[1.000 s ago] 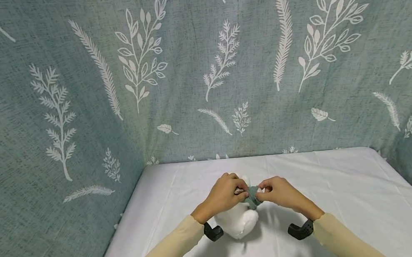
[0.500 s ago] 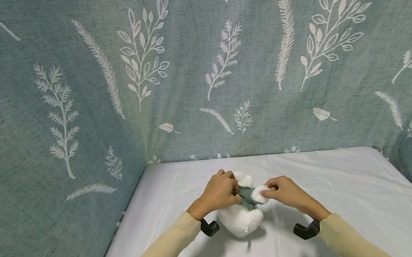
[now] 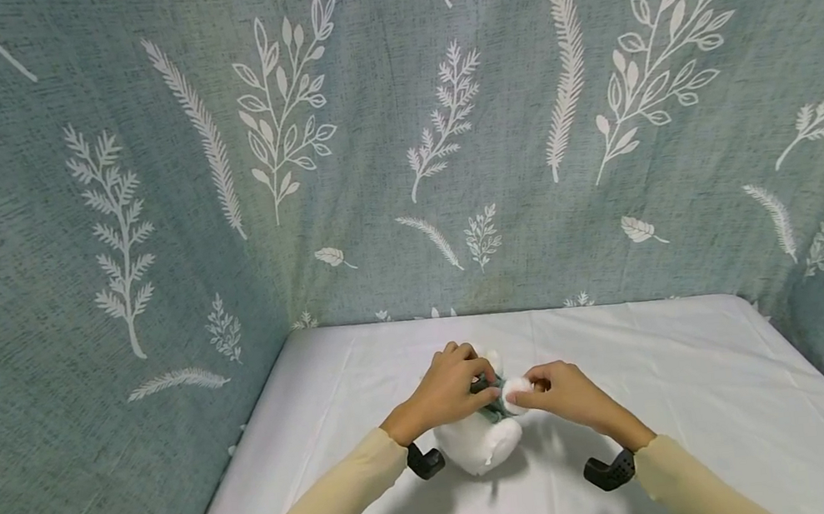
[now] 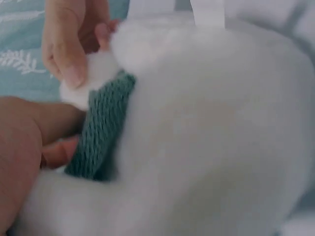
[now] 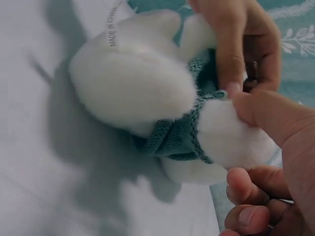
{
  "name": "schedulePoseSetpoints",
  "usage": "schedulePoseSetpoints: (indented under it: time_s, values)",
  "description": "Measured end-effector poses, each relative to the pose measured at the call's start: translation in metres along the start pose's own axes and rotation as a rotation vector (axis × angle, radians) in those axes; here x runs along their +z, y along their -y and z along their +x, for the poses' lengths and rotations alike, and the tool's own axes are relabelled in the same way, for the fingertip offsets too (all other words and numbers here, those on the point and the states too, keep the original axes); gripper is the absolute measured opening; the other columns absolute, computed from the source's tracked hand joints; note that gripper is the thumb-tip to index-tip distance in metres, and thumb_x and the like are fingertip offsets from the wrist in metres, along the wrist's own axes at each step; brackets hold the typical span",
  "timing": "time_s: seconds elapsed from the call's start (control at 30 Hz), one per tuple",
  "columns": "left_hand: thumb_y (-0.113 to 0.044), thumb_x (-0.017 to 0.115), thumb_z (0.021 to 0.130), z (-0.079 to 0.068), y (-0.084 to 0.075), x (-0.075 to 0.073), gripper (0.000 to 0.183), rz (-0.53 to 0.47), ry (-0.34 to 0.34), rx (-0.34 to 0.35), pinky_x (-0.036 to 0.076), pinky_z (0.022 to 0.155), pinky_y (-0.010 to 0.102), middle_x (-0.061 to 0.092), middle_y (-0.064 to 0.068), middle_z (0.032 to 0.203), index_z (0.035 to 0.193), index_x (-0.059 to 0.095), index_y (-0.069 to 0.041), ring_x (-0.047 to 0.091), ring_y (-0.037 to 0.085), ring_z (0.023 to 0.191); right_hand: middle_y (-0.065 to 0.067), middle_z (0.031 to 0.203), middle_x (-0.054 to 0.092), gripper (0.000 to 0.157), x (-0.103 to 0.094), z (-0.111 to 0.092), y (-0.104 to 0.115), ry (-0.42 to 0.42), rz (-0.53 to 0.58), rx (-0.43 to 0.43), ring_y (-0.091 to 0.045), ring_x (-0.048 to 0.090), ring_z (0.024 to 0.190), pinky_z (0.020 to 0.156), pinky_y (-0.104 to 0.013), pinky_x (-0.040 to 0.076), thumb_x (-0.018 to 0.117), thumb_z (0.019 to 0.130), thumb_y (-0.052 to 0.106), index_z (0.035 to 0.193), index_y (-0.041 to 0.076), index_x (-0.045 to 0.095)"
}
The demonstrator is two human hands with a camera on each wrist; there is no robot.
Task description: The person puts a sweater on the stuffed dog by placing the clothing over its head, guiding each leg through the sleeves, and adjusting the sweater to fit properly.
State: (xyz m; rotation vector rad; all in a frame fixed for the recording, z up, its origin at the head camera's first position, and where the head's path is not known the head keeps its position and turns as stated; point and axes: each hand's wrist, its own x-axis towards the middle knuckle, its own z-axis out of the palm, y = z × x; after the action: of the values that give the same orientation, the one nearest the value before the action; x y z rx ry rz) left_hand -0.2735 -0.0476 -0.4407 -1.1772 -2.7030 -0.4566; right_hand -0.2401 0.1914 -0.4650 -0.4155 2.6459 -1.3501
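A white plush toy (image 3: 469,445) in a teal knitted garment (image 5: 177,137) is between both hands at the middle of the table. My left hand (image 3: 454,388) pinches the garment's edge, its thumb and fingers close to the toy's limb. With thumb and fingers, my right hand (image 3: 571,395) holds a rounded white limb (image 5: 234,132) that protrudes from the knit opening. In the left wrist view the garment band (image 4: 103,128) lies against the toy's large white body (image 4: 211,128). The toy's face is not visible.
A white cloth covers the table (image 3: 697,386). Teal curtains with white leaf prints (image 3: 400,141) hang behind it and at both sides. Black wrist cameras (image 3: 610,471) sit below each wrist. A white tag (image 5: 114,24) sticks out from the toy.
My right hand went from the garment's edge to the white limb, which now shows more beyond the knit. My left hand shifted left, then came back right along the garment.
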Motion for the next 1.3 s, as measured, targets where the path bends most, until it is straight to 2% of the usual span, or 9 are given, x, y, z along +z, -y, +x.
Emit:
schedulePoseSetpoints:
  time_s: [0.1,0.27,0.37,0.5,0.77,0.93,1.0,1.13,1.3]
  values:
    - [-0.031,0.074,0.096,0.002,-0.005,0.000,0.006,0.055,-0.006,-0.009,0.035,0.072,0.030,0.058,-0.005,0.097,0.092,0.075,-0.027,0.042,0.013,0.083,0.004,0.062,0.041,0.041,0.002,-0.001,0.000,-0.005,-0.013,-0.011,-0.011,0.034,0.056,0.054,-0.027,0.033,0.077,0.091,0.047,0.073,0.015,0.060]
    - [-0.025,0.072,0.092,0.003,-0.008,-0.003,0.014,0.141,0.021,-0.040,0.036,0.073,0.031,0.057,-0.006,0.096,0.079,0.070,-0.029,0.043,0.015,0.084,0.003,0.060,0.028,0.050,0.001,-0.002,-0.003,-0.027,0.009,0.027,-0.013,0.023,0.055,0.055,-0.026,0.027,0.076,0.095,0.038,0.067,0.014,0.041]
    - [-0.025,0.073,0.089,0.002,-0.007,-0.007,0.018,0.162,0.023,-0.067,0.038,0.074,0.033,0.057,-0.006,0.097,0.074,0.067,-0.030,0.044,0.016,0.087,0.003,0.061,0.026,0.050,0.000,-0.004,-0.007,-0.032,0.032,0.052,-0.014,0.022,0.056,0.056,-0.026,0.027,0.075,0.095,0.035,0.067,0.014,0.039]
    - [-0.024,0.073,0.089,0.001,-0.004,-0.009,0.018,0.145,0.017,-0.093,0.039,0.075,0.034,0.057,-0.005,0.100,0.073,0.067,-0.030,0.045,0.017,0.088,0.002,0.062,0.028,0.049,-0.001,-0.006,-0.010,-0.025,0.073,0.085,-0.014,0.023,0.058,0.057,-0.027,0.028,0.075,0.095,0.036,0.068,0.013,0.041]
    - [-0.023,0.071,0.091,0.000,-0.004,-0.005,0.013,0.094,-0.003,-0.081,0.037,0.071,0.031,0.056,-0.005,0.093,0.078,0.071,-0.026,0.044,0.015,0.082,0.004,0.061,0.032,0.049,0.003,-0.004,-0.011,0.011,0.142,0.105,-0.013,0.030,0.052,0.050,-0.026,0.035,0.076,0.092,0.049,0.072,0.012,0.050]
    - [-0.030,0.075,0.093,0.001,-0.009,-0.002,0.016,0.071,-0.011,-0.077,0.038,0.072,0.030,0.056,-0.005,0.092,0.078,0.072,-0.025,0.045,0.014,0.082,0.002,0.072,0.059,0.037,0.010,-0.003,-0.009,-0.018,0.101,0.070,-0.013,0.049,0.065,0.060,-0.028,0.043,0.079,0.089,0.048,0.087,0.012,0.070]
    - [-0.033,0.076,0.093,0.001,-0.011,-0.001,0.017,0.087,-0.012,-0.074,0.039,0.072,0.030,0.057,-0.005,0.093,0.079,0.073,-0.025,0.046,0.014,0.083,0.000,0.078,0.065,0.035,0.012,-0.004,-0.008,-0.044,0.084,0.065,-0.014,0.054,0.071,0.064,-0.029,0.045,0.080,0.088,0.046,0.092,0.012,0.073]
    - [-0.029,0.075,0.093,0.003,-0.012,0.000,0.014,0.134,-0.018,-0.076,0.039,0.071,0.030,0.057,-0.004,0.094,0.080,0.073,-0.024,0.047,0.015,0.083,0.001,0.074,0.060,0.032,0.013,-0.006,-0.008,-0.084,0.079,0.080,-0.014,0.051,0.070,0.063,-0.029,0.043,0.080,0.090,0.042,0.087,0.011,0.070]
    - [-0.027,0.076,0.092,0.001,-0.011,-0.002,0.014,0.142,-0.019,-0.099,0.039,0.071,0.032,0.057,-0.005,0.093,0.078,0.073,-0.025,0.047,0.016,0.083,0.002,0.068,0.049,0.034,0.012,-0.009,-0.010,-0.074,0.085,0.095,-0.013,0.045,0.066,0.064,-0.030,0.039,0.077,0.092,0.042,0.083,0.013,0.063]
